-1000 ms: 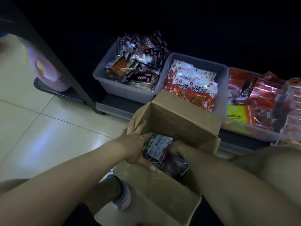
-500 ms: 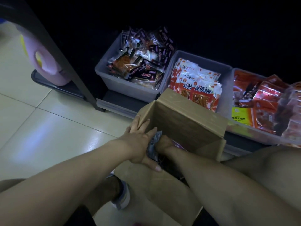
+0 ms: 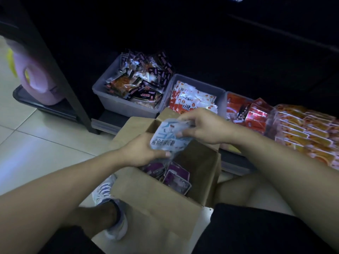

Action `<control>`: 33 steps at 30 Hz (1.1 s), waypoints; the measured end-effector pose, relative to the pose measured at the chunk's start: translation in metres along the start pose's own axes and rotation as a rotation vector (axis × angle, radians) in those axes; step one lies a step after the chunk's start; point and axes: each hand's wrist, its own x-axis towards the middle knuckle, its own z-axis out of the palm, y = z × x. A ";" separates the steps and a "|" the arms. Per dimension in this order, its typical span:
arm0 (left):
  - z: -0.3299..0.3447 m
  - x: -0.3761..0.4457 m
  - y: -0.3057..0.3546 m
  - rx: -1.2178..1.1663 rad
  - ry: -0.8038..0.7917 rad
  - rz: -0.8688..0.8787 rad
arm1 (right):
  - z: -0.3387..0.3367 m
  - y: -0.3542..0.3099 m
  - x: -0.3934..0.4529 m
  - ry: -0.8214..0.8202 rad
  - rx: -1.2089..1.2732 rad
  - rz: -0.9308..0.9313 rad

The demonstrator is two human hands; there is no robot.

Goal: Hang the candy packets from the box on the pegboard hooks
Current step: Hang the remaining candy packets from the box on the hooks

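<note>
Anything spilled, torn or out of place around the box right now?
Nothing stands out. Both hands, left hand and right hand, hold light-blue packets above the open cardboard box; purple packets lie inside.

Box (image 3: 156, 204) mouth open above purple packets (image 3: 177, 177); raised flaps (image 3: 136, 125) and bins (image 3: 117, 99) hem its far side

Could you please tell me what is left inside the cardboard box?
Purple packets lie inside the cardboard box. The hands and the pale blue packets they hold cover part of it; its bottom is hidden.
</note>
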 end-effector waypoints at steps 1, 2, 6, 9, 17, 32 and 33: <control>0.002 -0.002 0.005 -0.005 0.068 0.006 | 0.000 0.004 -0.002 0.141 0.124 -0.013; 0.002 -0.003 0.008 0.018 0.147 0.003 | 0.003 0.009 -0.002 0.302 0.195 0.004; -0.008 0.001 0.007 0.279 0.360 -0.076 | 0.023 0.025 0.010 0.315 -0.151 0.323; -0.008 0.004 0.003 0.386 0.254 -0.210 | 0.064 0.031 0.018 -0.265 -0.517 0.402; -0.002 0.015 0.009 0.410 0.240 -0.242 | 0.166 0.112 0.055 -0.587 -0.593 0.306; -0.010 0.017 -0.005 0.286 0.283 -0.267 | 0.297 0.199 0.130 -0.311 -0.152 0.681; -0.010 0.017 -0.005 0.284 0.283 -0.269 | 0.302 0.203 0.135 -0.304 -0.146 0.707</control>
